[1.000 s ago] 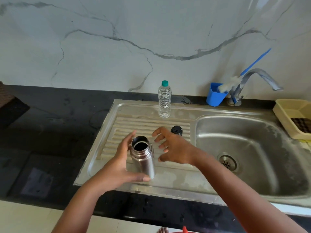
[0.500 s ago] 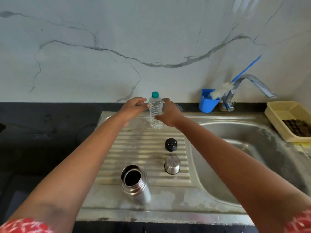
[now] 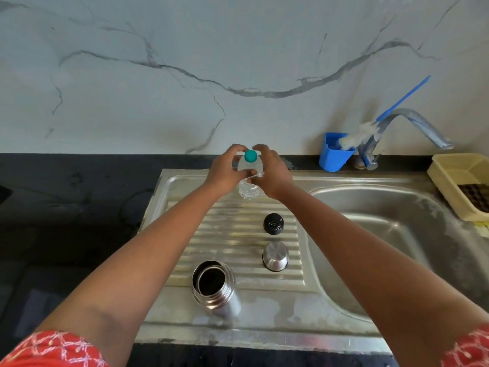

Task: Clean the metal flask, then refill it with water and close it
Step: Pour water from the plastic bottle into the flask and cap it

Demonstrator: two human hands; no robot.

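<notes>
Closest to you, the flask [image 3: 214,287] stands open-mouthed on the near edge of the ribbed steel draining board [image 3: 232,234], shiny round steel with a dark inside. Just beyond, a small steel cup [image 3: 275,256] sits upside down, then a rounded black stopper [image 3: 273,223]. Further out, your left hand [image 3: 227,172] and right hand [image 3: 270,173] both curl their fingers round a clear plastic bottle [image 3: 248,188] with a teal cap [image 3: 250,156], gripping its shoulder from each side. The dark worktop [image 3: 66,194] meets veined marble behind.
</notes>
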